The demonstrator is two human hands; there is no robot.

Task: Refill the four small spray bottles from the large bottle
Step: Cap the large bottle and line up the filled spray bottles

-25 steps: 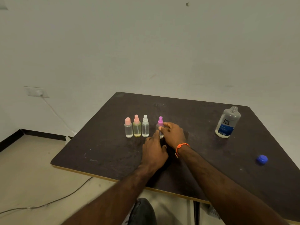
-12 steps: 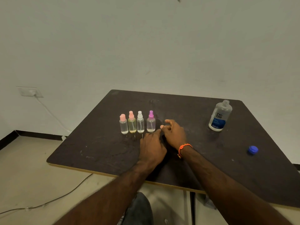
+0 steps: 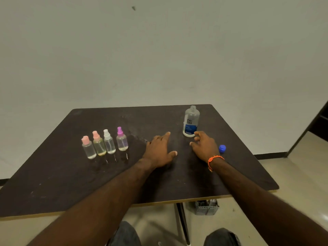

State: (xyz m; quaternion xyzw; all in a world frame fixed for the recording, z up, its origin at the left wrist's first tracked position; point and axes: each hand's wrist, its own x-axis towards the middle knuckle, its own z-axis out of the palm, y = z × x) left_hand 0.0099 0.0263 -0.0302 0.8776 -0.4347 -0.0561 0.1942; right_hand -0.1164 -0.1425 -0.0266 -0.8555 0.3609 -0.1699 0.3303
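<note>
Both hands empty, fingers loose: my right hand (image 3: 204, 146) has left the purple-capped sprayer (image 3: 122, 139) in its row and reaches the uncapped big bottle (image 3: 191, 121), left hand (image 3: 160, 150) trailing, so refilling looks done and I'd guess recapping follows.

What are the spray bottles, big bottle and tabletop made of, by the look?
Spray bottles: likely clear glossy plastic; liquid and dip tubes show through, with opaque coloured pump tops.
Big bottle: probably translucent plastic with threaded neck and printed blue label.
Tabletop: looks like dark matte laminate over board; pale edge strip along the front, surface scuffed.
</note>
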